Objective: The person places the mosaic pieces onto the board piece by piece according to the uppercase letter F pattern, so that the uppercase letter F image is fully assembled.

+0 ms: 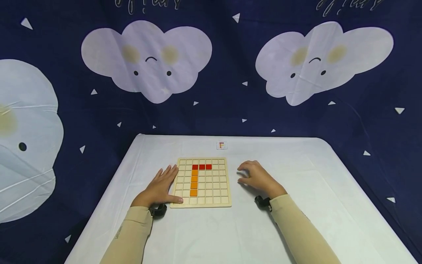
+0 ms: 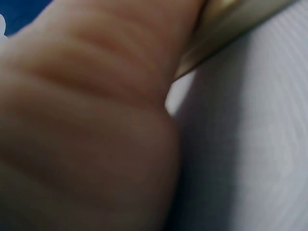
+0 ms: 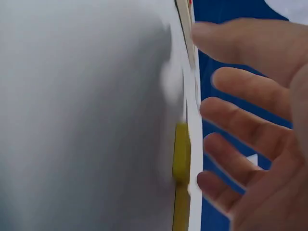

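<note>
A square wooden grid board lies on the white table. Three red squares run in a row near its top, and a column of orange squares drops from the left one. Fingers spread, my left hand rests along the board's left edge, with the thumb over its lower left corner. To the right of the board, my right hand hovers with loosely bent fingers and holds nothing. In the right wrist view a yellow block sits on the table beyond the fingers; the hand hides it in the head view.
A small printed card with a grid pattern lies behind the board. The white tabletop reaches back to a dark blue curtain with clouds on it. Each wrist wears a black camera band.
</note>
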The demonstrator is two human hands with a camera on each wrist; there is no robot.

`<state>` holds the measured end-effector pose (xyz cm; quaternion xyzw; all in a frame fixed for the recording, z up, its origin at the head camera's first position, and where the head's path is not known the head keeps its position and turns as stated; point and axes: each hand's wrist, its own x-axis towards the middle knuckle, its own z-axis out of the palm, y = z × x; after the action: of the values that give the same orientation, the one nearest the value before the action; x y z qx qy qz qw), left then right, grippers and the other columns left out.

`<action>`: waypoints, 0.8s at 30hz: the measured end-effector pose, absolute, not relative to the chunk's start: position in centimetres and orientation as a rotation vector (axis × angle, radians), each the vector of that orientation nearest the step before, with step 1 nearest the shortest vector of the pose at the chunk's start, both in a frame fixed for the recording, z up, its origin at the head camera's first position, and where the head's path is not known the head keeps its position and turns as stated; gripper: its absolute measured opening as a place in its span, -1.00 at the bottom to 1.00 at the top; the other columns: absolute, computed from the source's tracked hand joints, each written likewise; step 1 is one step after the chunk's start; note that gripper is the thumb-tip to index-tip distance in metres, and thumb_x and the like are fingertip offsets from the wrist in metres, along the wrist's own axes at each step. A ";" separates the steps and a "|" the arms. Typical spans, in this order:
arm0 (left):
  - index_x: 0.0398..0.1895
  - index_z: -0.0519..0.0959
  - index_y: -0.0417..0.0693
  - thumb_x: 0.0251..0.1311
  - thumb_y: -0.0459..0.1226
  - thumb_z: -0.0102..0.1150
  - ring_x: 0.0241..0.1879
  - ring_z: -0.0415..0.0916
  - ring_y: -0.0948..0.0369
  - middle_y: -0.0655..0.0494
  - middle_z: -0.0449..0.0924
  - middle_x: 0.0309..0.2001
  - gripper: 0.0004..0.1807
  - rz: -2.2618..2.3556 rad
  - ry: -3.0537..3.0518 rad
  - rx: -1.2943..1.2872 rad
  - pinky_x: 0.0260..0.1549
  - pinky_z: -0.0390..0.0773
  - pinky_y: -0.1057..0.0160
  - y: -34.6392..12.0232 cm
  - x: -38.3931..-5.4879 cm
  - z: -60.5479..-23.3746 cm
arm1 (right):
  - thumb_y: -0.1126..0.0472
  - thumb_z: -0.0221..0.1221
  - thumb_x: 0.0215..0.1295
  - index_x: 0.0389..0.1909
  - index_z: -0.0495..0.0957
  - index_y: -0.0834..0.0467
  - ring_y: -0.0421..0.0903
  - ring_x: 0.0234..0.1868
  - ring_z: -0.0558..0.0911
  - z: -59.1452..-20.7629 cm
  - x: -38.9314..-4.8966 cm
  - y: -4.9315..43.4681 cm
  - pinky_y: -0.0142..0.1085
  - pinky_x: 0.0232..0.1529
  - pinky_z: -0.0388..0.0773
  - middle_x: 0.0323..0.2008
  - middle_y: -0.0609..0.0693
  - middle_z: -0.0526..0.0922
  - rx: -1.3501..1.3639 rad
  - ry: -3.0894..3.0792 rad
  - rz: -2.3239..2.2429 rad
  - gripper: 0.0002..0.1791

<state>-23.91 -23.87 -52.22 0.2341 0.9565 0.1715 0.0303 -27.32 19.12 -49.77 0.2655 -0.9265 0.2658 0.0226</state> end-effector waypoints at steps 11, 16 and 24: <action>0.68 0.02 -0.30 -0.19 0.47 0.48 0.64 -0.18 -0.11 -0.19 -0.05 0.66 0.54 0.549 2.959 0.730 0.56 -0.23 -0.17 -23.8 -23.8 -52.6 | 0.16 0.56 0.18 0.13 0.71 0.22 0.28 0.31 0.48 -50.3 -27.3 23.4 0.18 0.40 0.34 0.25 0.20 0.62 0.751 -2.940 0.813 -0.50; 0.68 0.01 -0.29 -0.19 0.48 0.47 0.64 -0.19 -0.11 -0.18 -0.06 0.67 0.55 0.541 2.953 0.719 0.56 -0.24 -0.16 -23.8 -23.9 -52.5 | 0.26 0.54 0.20 0.10 0.72 0.21 0.19 0.19 0.60 -50.5 -27.5 24.4 0.15 0.30 0.46 0.10 0.10 0.72 0.769 -2.900 0.853 -0.57; 0.68 0.02 -0.29 -0.18 0.48 0.46 0.64 -0.19 -0.11 -0.18 -0.05 0.66 0.54 0.543 2.954 0.718 0.56 -0.23 -0.17 -23.8 -23.9 -52.4 | 0.33 0.53 0.19 -0.05 0.78 0.15 0.11 0.08 0.68 -50.5 -27.3 24.6 0.10 0.22 0.56 -0.02 0.02 0.76 0.742 -2.878 0.931 -0.70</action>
<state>-23.87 -23.80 -52.43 0.2325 0.9562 0.1756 0.0266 -27.28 24.56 -50.50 0.2382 -0.9240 0.2988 0.0136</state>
